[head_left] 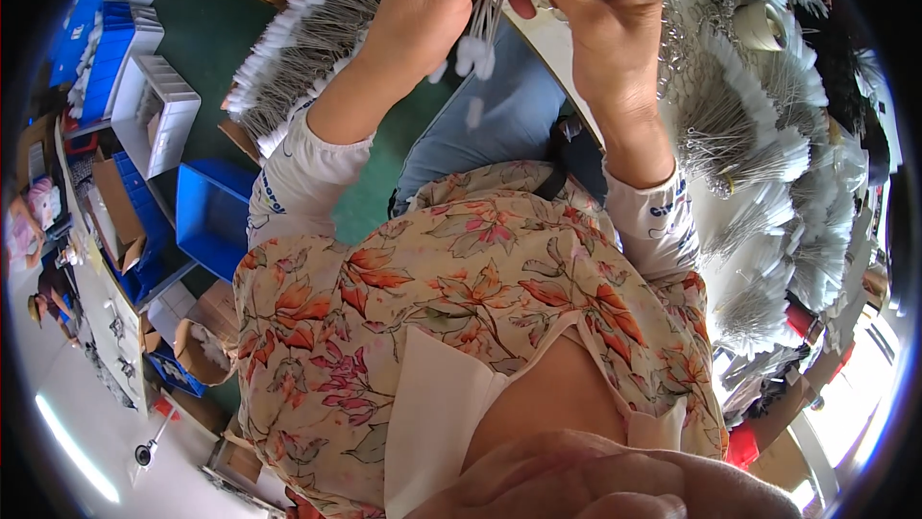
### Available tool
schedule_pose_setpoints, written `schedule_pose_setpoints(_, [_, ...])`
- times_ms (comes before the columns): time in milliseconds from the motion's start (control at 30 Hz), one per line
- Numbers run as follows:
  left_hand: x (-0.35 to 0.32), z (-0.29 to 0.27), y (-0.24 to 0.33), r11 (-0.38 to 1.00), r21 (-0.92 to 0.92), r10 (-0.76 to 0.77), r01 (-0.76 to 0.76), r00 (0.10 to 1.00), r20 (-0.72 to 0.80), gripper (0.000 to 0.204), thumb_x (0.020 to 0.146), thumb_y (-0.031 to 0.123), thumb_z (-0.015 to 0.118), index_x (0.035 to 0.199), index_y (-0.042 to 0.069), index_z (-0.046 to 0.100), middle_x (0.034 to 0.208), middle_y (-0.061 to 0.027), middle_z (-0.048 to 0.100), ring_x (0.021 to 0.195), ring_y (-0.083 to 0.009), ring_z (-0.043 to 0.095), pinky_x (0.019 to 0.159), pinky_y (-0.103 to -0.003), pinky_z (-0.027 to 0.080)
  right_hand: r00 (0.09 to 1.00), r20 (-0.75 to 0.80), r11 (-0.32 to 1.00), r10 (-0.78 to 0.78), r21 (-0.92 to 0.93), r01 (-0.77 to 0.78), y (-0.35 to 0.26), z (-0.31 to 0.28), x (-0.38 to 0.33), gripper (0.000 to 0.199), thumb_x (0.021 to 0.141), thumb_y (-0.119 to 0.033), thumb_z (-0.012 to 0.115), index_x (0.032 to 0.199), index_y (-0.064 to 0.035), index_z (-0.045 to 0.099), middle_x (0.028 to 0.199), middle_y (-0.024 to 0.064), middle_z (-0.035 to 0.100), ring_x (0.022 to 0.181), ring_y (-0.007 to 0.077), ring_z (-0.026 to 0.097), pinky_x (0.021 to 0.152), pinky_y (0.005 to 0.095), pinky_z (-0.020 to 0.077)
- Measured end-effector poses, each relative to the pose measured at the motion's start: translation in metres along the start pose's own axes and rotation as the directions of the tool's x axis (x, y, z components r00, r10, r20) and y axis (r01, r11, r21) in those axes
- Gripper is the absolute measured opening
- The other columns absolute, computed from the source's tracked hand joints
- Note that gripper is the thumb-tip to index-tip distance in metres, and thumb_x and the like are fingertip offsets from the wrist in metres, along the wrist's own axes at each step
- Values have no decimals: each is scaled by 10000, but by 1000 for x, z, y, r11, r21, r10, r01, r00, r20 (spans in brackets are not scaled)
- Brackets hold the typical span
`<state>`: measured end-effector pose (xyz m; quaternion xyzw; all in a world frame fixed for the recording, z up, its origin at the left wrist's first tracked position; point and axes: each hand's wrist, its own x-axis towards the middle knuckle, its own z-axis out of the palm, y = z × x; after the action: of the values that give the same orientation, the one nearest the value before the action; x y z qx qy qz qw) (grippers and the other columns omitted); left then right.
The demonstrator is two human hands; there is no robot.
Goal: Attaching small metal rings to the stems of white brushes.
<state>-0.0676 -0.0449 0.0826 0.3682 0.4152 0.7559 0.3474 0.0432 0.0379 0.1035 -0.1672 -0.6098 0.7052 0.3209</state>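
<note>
My left hand [418, 20] and my right hand [610, 34] meet at the top edge, both closed in a pinch. Between them hangs a small bunch of wire-handled brushes [475, 53] with white bristle heads pointing down. Their looped wire ends gather where my fingers come together. The tips of some fingers are cut off by the frame, so the exact grip of each hand is partly hidden. To the left of my left hand, many similar brushes [307, 44] fill a cardboard box. Beside my right hand, more brush bundles [740, 120] lie on a pale table.
Small wire rings [672, 48] and a cream roll [759, 26] rest on the table at right. Leftward on the green floor [216, 48] stand a blue bin [211, 217] and a grey crate [154, 116]. Other people [48, 293] sit at a bench far left.
</note>
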Motion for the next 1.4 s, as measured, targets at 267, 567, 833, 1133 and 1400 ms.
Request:
schedule_pose_setpoints(267, [7, -57, 4, 974, 209, -130, 83, 967, 218, 171, 905, 162, 519, 927, 4, 581, 796, -67, 590, 715, -125, 548, 656, -245, 432, 953, 199, 969, 228, 47, -242, 16, -10, 26, 186, 853, -165, 590, 799, -3, 665, 685, 43, 621, 554, 93, 509, 525, 271, 409])
schedule_pose_setpoints(567, [-55, -114, -87, 410, 787, -276, -462, 759, 590, 172, 796, 256, 613, 924, 145, 638, 805, -41, 601, 756, -230, 598, 673, -351, 464, 862, 315, 700, 396, -712, -61, 57, -50, -26, 127, 846, -115, 582, 816, -3, 633, 659, 44, 578, 549, 108, 502, 513, 241, 401])
schedule_pose_setpoints(833, [-2, -243, -134, 181, 861, -391, -475, 769, 506, 181, 822, 278, 558, 955, 194, 649, 774, -49, 593, 826, -229, 585, 726, -387, 425, 989, 101, 621, 108, -784, 13, 82, -70, -51, 48, 766, -20, 657, 807, -15, 634, 638, 62, 569, 492, 110, 504, 463, 230, 382])
schedule_pose_setpoints(1133, [-60, -318, -168, -179, 979, -267, -98, 963, 47, 405, 830, 417, 559, 1150, 171, 596, 1344, -109, 398, 1291, -298, 298, 1085, -470, 186, 996, 90, 574, 12, -816, 67, 84, -64, -50, 62, 733, 17, 662, 778, -17, 635, 597, 54, 542, 446, 103, 458, 420, 227, 340])
schedule_pose_setpoints(1400, [-101, -359, -230, -391, 882, -176, 263, 919, -352, 628, 883, 603, 311, 1420, 293, 215, 1480, -108, 154, 1380, -295, 55, 1104, -460, 61, 992, 122, 593, 18, -800, 88, 85, -58, -50, 67, 726, 29, 658, 773, -13, 639, 597, 51, 543, 438, 96, 448, 414, 226, 335])
